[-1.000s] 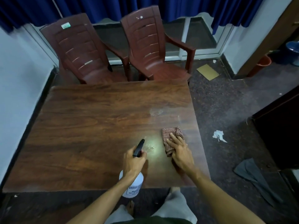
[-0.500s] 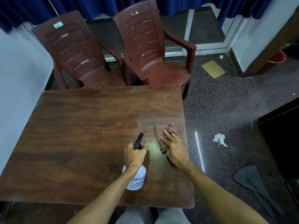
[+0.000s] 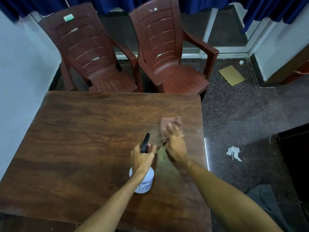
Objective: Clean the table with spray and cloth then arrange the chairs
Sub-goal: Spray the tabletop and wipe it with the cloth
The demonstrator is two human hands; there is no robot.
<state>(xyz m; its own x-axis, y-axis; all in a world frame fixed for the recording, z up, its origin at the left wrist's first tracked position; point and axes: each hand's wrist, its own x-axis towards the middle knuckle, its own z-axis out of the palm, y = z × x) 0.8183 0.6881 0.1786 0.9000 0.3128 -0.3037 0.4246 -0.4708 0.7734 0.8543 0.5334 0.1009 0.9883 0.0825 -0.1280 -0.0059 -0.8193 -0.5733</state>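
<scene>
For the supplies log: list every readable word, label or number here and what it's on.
"KISSAN": label on the white spray bottle; the rest of that line is hidden by the left hand and wrist.
Lines beneath it: too small to read.
Green sticker on the left chair: blurred, unreadable.
</scene>
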